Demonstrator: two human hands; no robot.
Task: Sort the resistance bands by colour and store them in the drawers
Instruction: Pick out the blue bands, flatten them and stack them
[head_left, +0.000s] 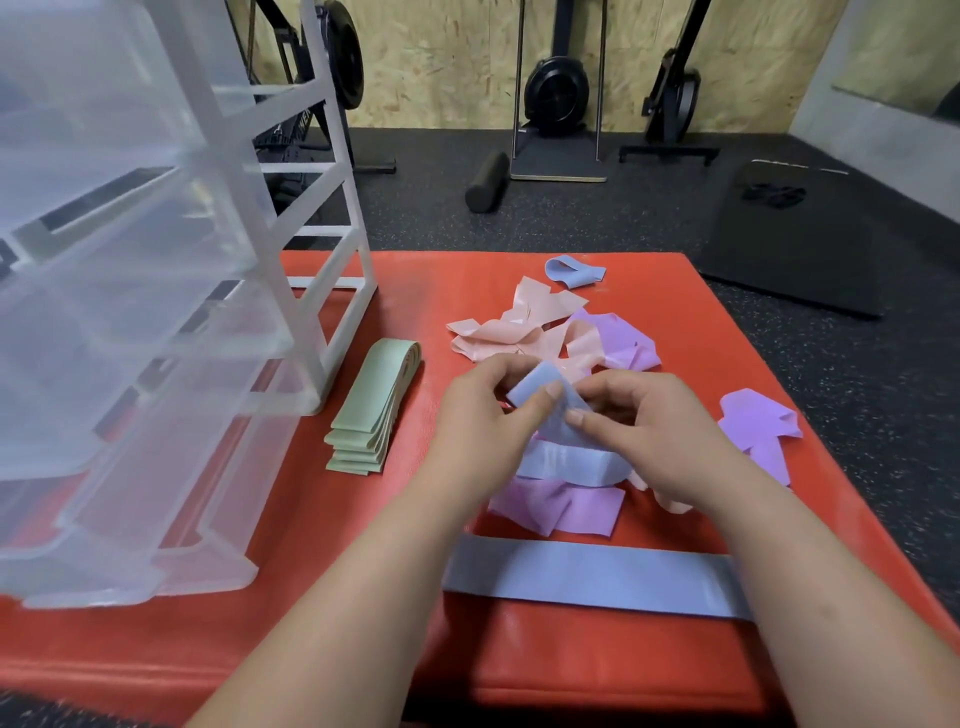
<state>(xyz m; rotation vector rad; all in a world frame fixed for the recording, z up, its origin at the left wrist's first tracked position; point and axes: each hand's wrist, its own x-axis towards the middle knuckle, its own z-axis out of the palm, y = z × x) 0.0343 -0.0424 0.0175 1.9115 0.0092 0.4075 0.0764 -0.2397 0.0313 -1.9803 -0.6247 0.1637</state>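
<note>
Fingers of both hands are pinching a blue band (545, 397) at frame centre: left hand (480, 415) curling round its left edge, right hand (641, 431) gripping the right. Green bands (371, 410) are lying stacked left of centre beside the clear drawers (130, 312). Pink bands (519, 327) and purple bands (621, 338) are piling just above the hands on the red mat (597, 660); another flat blue band (592, 577) is lying below.

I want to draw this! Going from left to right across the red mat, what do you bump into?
clear plastic drawers → stack of green bands → left hand → small blue band pinched between them → right hand → purple band farthest right
</note>
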